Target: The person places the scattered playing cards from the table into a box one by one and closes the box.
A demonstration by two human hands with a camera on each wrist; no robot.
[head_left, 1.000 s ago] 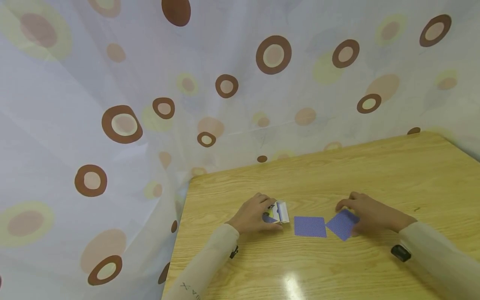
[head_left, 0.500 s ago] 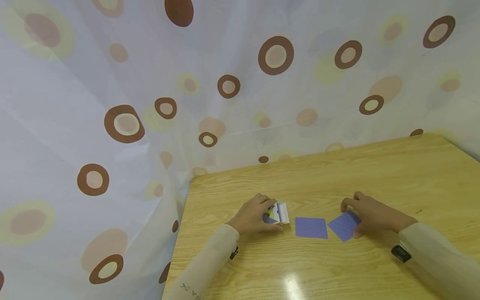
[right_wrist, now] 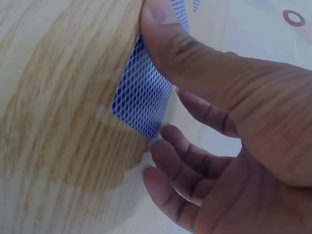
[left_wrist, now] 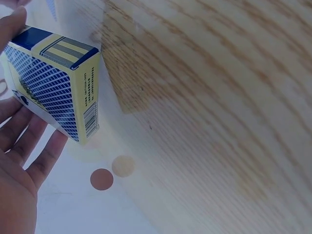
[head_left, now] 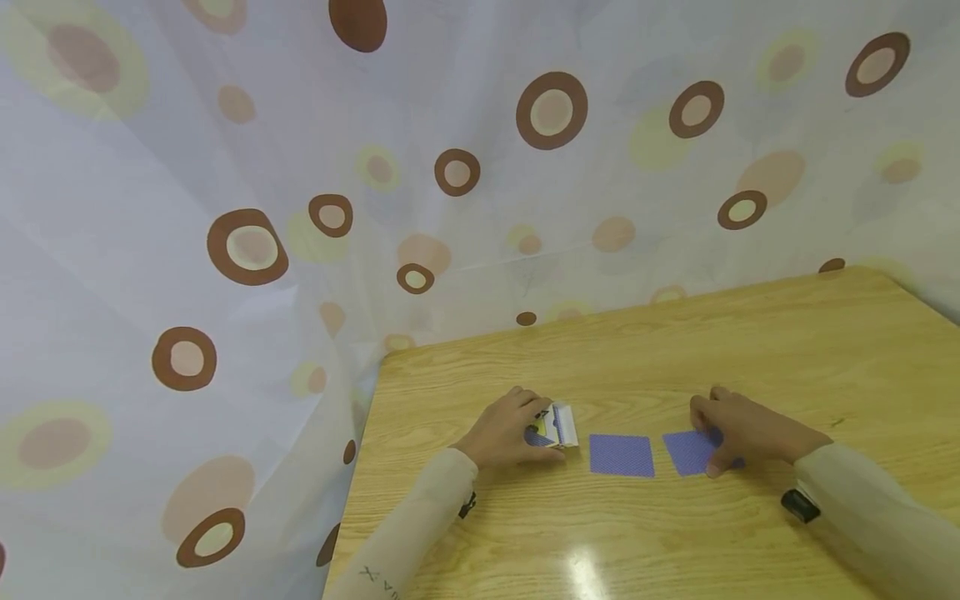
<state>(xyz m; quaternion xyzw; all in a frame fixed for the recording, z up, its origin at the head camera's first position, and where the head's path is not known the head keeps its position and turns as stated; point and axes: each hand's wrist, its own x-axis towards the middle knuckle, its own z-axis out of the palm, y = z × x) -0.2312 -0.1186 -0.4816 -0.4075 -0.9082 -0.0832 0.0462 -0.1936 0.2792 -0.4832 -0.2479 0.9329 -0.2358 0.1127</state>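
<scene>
My left hand (head_left: 506, 429) grips a playing card box (left_wrist: 46, 85) by its sides, thumb on one edge and fingers on the opposite one. In the head view the white flap of the box (head_left: 568, 426) stands open toward the right. To its right, a blue-backed playing card (head_left: 621, 456) lies face down on the table. A second blue-backed card (head_left: 684, 452) lies beside it with a small gap, nearly in line. My right hand (head_left: 750, 429) holds this second card between thumb and fingers; its right part is hidden under the hand in the head view.
The wooden table (head_left: 645, 367) meets a white curtain (head_left: 480, 100) with brown and yellow circles at its back and left edges. A patch of glare lies on the front of the tabletop.
The second card has turned from a diamond angle to nearly square with the first card, as my right hand shifted slightly right. My left hand and the box have stayed in place.
</scene>
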